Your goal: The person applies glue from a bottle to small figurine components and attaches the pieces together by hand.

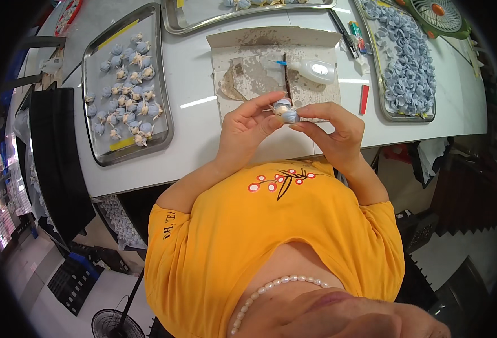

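Note:
Between both hands, above the table's front edge, is a small pale blue and cream piece with rounded parts. My left hand has its thumb and fingers closed on the piece's left side. From the right, my right hand pinches it between thumb and index finger. The fingers cover part of it, so its exact kind cannot be told. Just beyond lies a stained cardboard sheet, bearing a translucent squeeze bottle with a blue tip and a thin dark brown stick.
A metal tray at left holds several similar blue and cream pieces. Another tray at right is filled with pale blue cup-shaped pieces. A red strip, a black pen-like tool and a green fan lie toward the right.

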The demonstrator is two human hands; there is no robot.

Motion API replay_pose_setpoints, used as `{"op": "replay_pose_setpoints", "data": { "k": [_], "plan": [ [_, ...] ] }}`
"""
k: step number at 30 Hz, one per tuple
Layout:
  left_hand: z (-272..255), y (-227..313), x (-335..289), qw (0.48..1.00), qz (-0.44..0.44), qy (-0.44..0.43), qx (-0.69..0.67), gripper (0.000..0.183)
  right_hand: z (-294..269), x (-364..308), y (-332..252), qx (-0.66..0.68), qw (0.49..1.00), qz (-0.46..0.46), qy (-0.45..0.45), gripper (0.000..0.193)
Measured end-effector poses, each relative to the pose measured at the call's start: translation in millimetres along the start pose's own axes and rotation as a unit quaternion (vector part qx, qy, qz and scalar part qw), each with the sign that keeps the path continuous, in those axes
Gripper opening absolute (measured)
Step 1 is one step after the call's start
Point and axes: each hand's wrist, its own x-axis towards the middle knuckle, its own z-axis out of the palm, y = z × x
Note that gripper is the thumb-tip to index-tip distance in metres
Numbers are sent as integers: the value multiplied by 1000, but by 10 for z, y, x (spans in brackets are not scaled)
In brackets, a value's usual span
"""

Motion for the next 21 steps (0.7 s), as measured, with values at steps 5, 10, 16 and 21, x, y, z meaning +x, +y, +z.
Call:
{"op": "replay_pose_setpoints", "data": {
  "k": [5, 10, 16, 21],
  "plan": [
    [21, 13, -39, 1000, -3, -13, 20, 37, 83, 10, 16, -108, 989, -90, 45, 27],
    [39, 35, -28, 1000, -9, -12, 28, 33, 103, -21, 0, -167, 976, -106, 90, 25],
    [35, 76, -19, 998, -21, -20, 53, 31, 21, 90, -110, -226, 968, -105, 35, 19],
    [11, 75, 15, 992, 44, -67, 97, 30, -89, 121, -31, -150, 983, -107, -1, 25]
  ]
}}
